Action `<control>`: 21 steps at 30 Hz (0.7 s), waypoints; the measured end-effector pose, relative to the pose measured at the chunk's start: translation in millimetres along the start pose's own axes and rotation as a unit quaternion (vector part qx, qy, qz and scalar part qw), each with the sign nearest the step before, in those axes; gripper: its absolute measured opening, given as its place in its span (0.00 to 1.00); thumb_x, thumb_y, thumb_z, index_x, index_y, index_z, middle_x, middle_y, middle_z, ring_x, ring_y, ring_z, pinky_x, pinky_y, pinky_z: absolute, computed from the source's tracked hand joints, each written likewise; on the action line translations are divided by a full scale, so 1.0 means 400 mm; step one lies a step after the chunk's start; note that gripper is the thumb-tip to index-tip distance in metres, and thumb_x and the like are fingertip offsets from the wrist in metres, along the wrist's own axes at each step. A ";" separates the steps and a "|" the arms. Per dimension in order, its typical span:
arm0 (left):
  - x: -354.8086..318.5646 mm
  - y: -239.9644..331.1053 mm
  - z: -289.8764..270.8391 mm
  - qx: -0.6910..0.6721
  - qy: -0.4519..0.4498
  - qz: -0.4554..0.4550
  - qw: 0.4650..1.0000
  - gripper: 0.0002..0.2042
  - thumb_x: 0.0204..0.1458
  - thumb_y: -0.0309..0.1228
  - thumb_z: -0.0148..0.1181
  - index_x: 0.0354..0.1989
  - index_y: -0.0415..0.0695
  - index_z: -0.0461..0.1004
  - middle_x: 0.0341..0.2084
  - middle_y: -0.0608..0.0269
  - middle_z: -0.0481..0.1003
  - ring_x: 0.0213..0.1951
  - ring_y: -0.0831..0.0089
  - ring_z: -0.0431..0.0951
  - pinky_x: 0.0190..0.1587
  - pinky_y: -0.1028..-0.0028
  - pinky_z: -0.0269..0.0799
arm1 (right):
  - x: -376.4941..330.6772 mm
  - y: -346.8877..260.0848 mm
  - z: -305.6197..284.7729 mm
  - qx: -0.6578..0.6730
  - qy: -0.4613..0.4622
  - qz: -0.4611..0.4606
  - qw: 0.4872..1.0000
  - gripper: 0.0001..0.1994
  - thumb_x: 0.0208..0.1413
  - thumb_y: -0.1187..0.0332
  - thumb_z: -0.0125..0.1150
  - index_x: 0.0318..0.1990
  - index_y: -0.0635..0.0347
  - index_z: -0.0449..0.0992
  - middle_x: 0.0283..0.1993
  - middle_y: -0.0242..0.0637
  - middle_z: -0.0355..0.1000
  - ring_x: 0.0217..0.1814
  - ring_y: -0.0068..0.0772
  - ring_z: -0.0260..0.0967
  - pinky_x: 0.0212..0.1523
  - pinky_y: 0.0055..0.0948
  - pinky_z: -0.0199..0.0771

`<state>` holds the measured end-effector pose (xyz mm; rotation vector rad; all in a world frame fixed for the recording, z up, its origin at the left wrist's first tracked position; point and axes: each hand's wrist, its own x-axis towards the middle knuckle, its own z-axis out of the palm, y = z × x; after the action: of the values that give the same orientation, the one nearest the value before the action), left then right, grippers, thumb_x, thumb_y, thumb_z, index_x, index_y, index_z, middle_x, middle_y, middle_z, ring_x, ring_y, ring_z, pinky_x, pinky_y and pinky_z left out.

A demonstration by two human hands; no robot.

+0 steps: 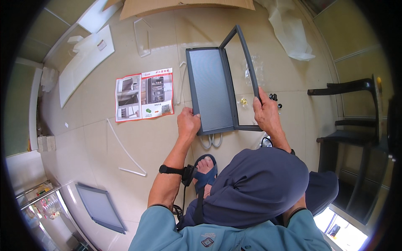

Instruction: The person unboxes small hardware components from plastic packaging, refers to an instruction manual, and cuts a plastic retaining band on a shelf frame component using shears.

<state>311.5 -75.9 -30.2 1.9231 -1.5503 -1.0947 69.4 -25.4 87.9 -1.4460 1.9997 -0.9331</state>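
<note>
A dark grey shelf panel (211,90) with a ribbed surface stands on its lower edge on the tiled floor in front of me. My left hand (188,122) grips its lower left corner. A dark grey open frame (246,54) joins the panel's right side at an angle, and my right hand (265,109) is closed around the frame's right bar. Small gold and black hardware pieces (273,97) lie on the floor just beyond my right hand. A clear plastic bag (251,67) shows through the frame.
A folded instruction leaflet (144,94) lies to the left. White strips (125,152), white foam sheets (86,62) and cardboard (184,6) lie around. Another grey panel (100,207) rests at lower left. A dark chair (356,121) stands on the right.
</note>
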 end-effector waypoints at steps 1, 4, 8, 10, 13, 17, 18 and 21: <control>0.000 0.000 0.000 0.000 0.000 0.001 1.000 0.12 0.43 0.26 0.67 0.34 0.34 0.75 0.24 0.52 0.78 0.28 0.61 0.79 0.36 0.66 0.74 | 0.000 -0.001 -0.002 -0.001 -0.002 0.002 1.000 0.14 0.60 0.71 0.48 0.52 0.65 0.68 0.24 0.56 0.65 0.22 0.57 0.63 0.28 0.39 0.68; -0.003 -0.002 0.001 0.003 0.001 0.007 1.000 0.11 0.43 0.26 0.67 0.34 0.34 0.75 0.24 0.52 0.78 0.28 0.62 0.78 0.36 0.66 0.74 | 0.000 0.003 0.000 0.001 0.006 -0.006 1.000 0.14 0.60 0.70 0.49 0.51 0.65 0.68 0.22 0.55 0.65 0.22 0.57 0.63 0.27 0.40 0.67; -0.002 -0.009 0.004 0.000 -0.001 0.008 1.000 0.11 0.44 0.27 0.67 0.33 0.34 0.75 0.23 0.52 0.77 0.28 0.62 0.78 0.35 0.66 0.74 | 0.002 -0.008 -0.004 -0.016 -0.018 0.009 1.000 0.14 0.60 0.70 0.49 0.52 0.65 0.68 0.23 0.56 0.66 0.22 0.58 0.64 0.27 0.41 0.68; -0.004 0.008 -0.001 0.002 -0.001 0.014 1.000 0.11 0.44 0.27 0.67 0.33 0.35 0.75 0.23 0.53 0.77 0.28 0.62 0.78 0.35 0.66 0.74 | 0.001 -0.008 -0.013 -0.040 -0.017 -0.001 0.999 0.16 0.60 0.70 0.49 0.54 0.65 0.68 0.24 0.57 0.67 0.23 0.59 0.67 0.28 0.42 0.69; -0.004 0.015 -0.007 -0.010 -0.020 0.001 1.000 0.10 0.45 0.26 0.64 0.34 0.34 0.73 0.25 0.47 0.78 0.32 0.52 0.79 0.39 0.62 0.73 | -0.002 -0.004 -0.006 -0.025 -0.001 -0.013 1.000 0.16 0.60 0.71 0.49 0.54 0.66 0.68 0.24 0.58 0.68 0.25 0.60 0.68 0.29 0.43 0.69; 0.001 0.001 -0.004 -0.008 -0.012 0.005 1.000 0.10 0.45 0.26 0.64 0.35 0.34 0.74 0.26 0.47 0.78 0.32 0.52 0.79 0.39 0.62 0.73 | 0.000 -0.023 0.000 -0.028 -0.009 -0.009 1.000 0.17 0.60 0.71 0.49 0.55 0.67 0.67 0.24 0.57 0.68 0.25 0.60 0.68 0.29 0.43 0.69; 0.000 0.001 -0.004 -0.007 -0.012 0.002 1.000 0.10 0.45 0.26 0.64 0.35 0.34 0.74 0.26 0.47 0.78 0.32 0.52 0.80 0.39 0.62 0.73 | 0.000 -0.023 0.001 -0.023 -0.011 -0.004 1.000 0.18 0.59 0.71 0.49 0.56 0.68 0.67 0.25 0.58 0.69 0.26 0.61 0.69 0.30 0.43 0.70; -0.006 0.007 -0.006 -0.009 -0.013 0.001 1.000 0.10 0.45 0.26 0.64 0.35 0.34 0.74 0.26 0.47 0.78 0.32 0.53 0.80 0.39 0.62 0.73 | -0.002 -0.018 0.001 -0.028 -0.010 -0.008 1.000 0.19 0.59 0.71 0.49 0.56 0.69 0.67 0.26 0.59 0.69 0.27 0.61 0.69 0.31 0.43 0.70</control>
<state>311.5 -74.6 -25.9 1.9021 -1.5496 -1.1325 74.4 -26.1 93.3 -1.4969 2.0186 -0.8719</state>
